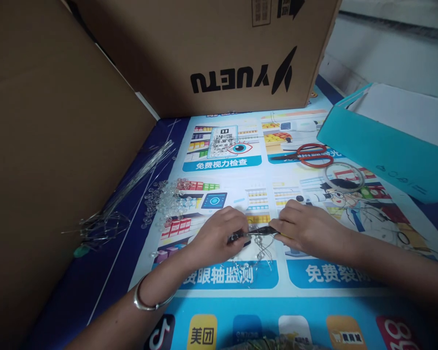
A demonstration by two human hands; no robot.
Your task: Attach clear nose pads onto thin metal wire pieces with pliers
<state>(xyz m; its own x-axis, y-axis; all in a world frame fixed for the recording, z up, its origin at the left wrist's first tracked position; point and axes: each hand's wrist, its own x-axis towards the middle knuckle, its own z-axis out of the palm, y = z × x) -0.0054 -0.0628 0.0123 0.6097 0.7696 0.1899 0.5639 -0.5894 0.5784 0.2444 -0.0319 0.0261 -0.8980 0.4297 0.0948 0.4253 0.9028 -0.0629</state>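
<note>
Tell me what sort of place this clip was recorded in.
Probably a makeshift craft or piecework bench, not a factory line. A printed advertising poster serves as the work surface, cardboard boxes wall it in, and loose clear beads, metal wires and red-handled scissors lie around both hands.

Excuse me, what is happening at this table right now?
A person works with both hands over a printed poster that covers the table. The left hand and the right hand hold between them a small dark tool, with bent wire pieces and clear beads just below it. To the left lie a pile of clear beads and a bundle of long wires. Red scissors, a tape ring and a teal box lie to the right; cardboard boxes stand behind.
</note>
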